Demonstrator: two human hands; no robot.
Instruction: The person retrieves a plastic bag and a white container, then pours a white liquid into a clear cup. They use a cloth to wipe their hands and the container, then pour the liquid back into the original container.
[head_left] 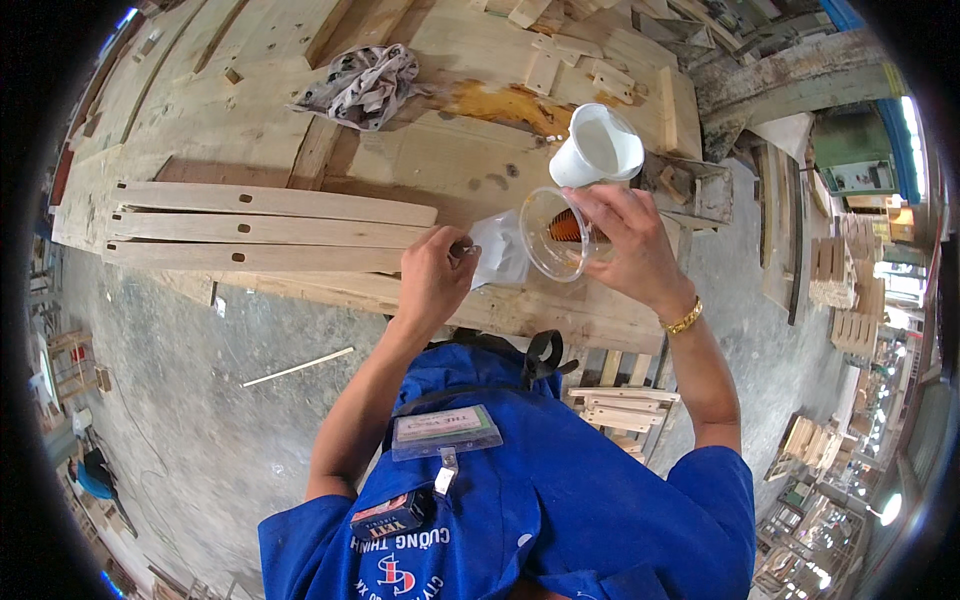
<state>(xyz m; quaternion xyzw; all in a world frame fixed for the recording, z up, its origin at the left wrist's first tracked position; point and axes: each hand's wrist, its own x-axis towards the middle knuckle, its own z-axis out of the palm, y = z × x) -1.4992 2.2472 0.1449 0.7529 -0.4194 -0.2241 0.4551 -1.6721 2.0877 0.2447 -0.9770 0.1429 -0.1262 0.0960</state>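
My right hand is wrapped round a clear plastic cup, tilted so that its wide mouth faces left. Something dark brown and ribbed-looking shows inside the cup; I cannot tell what it is. Left of the cup, my left hand is closed in a pinch at the edge of a thin, translucent plastic bag. The bag lies between the hand and the cup's rim. Just beyond my right fingers, a white plastic cup leans on the bench.
Three pale wooden slats lie at the left along the wooden bench. A crumpled rag sits farther back, near an orange-brown stain. Small wood blocks lie at the far side. A thin stick lies on the concrete floor.
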